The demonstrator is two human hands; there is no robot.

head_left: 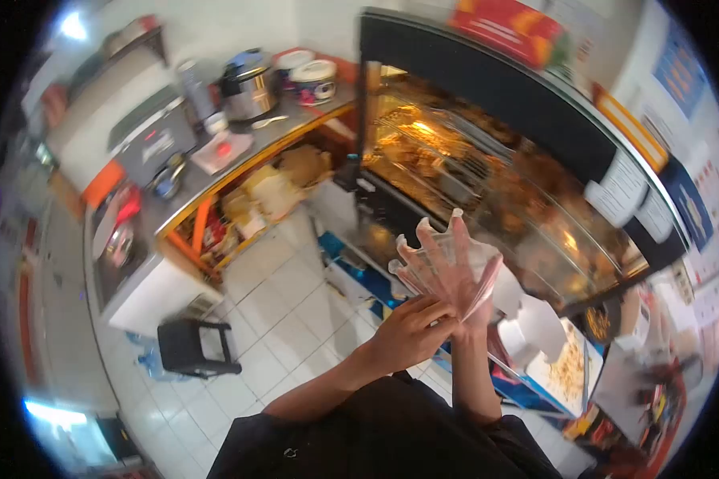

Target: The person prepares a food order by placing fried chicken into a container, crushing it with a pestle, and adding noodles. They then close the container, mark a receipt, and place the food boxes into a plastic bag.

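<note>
My right hand is raised with its fingers spread, inside a thin clear plastic glove. Loose glove material sticks out past the fingertips. At the right wrist, the fingers of my left hand are closed on the glove's cuff. Behind the gloved hand stands a glass-fronted food warmer with lit shelves of browned food. Close to my right forearm are white curved containers, beside a white board scattered with yellowish crumbs or food bits.
Along the left runs a counter holding a pot-like steel appliance, white tubs and a small bowl. A black stool stands on the white tiled floor. Papers hang on the warmer's right side.
</note>
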